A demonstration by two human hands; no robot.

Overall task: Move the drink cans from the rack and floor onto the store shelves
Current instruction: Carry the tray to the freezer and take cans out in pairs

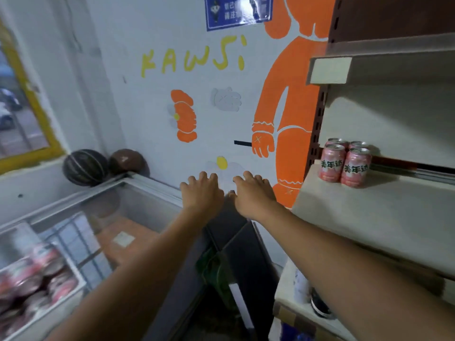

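Several pink drink cans (pixel 344 162) stand upright in a tight cluster at the left end of the cream shelf (pixel 384 207) on the right. More pink cans (pixel 37 279) lie blurred in a white rack (pixel 73 289) at the lower left. My left hand (pixel 200 193) and my right hand (pixel 253 193) reach forward side by side in mid-air, palms down, fingers relaxed and holding nothing. Both hands are left of the shelf and lower than the cans on it.
A glass-topped chest freezer (pixel 138 190) sits under my left arm, two dark balls (pixel 86 167) at its far corner. The painted wall (pixel 197 107) is straight ahead. An upper shelf (pixel 369 67) overhangs the cans. A dark box (pixel 246 242) fills the gap below my hands.
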